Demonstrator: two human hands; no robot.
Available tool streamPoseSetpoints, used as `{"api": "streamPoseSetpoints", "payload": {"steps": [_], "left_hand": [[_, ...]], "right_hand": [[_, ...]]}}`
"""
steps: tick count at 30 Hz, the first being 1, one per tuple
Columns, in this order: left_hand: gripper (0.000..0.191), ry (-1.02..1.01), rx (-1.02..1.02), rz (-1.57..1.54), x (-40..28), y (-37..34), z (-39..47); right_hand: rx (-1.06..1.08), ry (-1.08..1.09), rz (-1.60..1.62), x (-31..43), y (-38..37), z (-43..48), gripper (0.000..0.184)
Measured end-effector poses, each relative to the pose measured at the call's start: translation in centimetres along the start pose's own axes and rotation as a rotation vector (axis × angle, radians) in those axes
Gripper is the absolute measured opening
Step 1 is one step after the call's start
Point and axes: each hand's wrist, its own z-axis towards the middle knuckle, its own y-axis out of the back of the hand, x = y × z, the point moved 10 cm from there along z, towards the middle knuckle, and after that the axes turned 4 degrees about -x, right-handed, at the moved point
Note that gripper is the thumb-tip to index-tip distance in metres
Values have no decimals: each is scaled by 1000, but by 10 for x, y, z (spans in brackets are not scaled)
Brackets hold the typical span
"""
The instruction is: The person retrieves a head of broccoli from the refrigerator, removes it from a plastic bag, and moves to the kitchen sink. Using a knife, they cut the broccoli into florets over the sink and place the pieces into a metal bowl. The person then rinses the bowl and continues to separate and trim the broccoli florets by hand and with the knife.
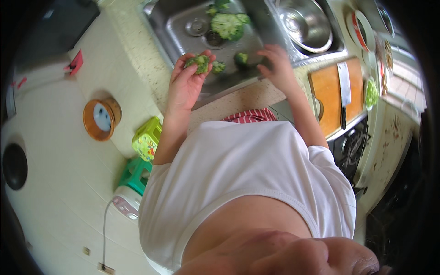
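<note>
My left hand point(189, 77) holds a broccoli floret point(199, 63) between thumb and fingers, above the near left edge of a stainless steel sink point(178, 37). My right hand point(277, 67), slightly blurred, hovers over the sink's near right side with its fingers apart and nothing seen in them. Between the two hands, a small floret point(218, 67) and a darker one point(241, 58) lie in the basin. Farther back, a large cut broccoli head point(227, 26) rests beside the drain point(213, 38). More broccoli point(220, 4) sits at the far end, cut off by the frame.
A metal bowl point(321, 39) occupies the second basin. Right of the sink lies a wooden cutting board point(325, 82) with a cleaver point(344, 86) on it. A dish of chopped greens point(371, 92) and a gas stove point(349, 147) are beyond. A brown bin point(90, 120) stands at left.
</note>
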Motion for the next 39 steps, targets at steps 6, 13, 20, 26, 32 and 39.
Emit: {"api": "streamPoseSetpoints", "payload": {"steps": [6, 13, 20, 26, 32, 39], "left_hand": [[21, 174, 94, 14, 35, -35, -2], [33, 187, 183, 156, 62, -85, 10], [39, 150, 250, 257, 95, -140, 28], [47, -42, 385, 502, 118, -188, 39], [49, -63, 476, 541, 146, -223, 50], [47, 31, 551, 455, 161, -242, 62]], "right_hand": [[-428, -338, -297, -134, 170, -112, 28], [-350, -772, -674, -269, 219, -227, 46], [-144, -1017, -612, -266, 230, -236, 53], [-459, -786, -73, -195, 226, -217, 25], [-359, -464, 156, -76, 210, -158, 20], [-292, -262, 187, -61, 210, -136, 23]]}}
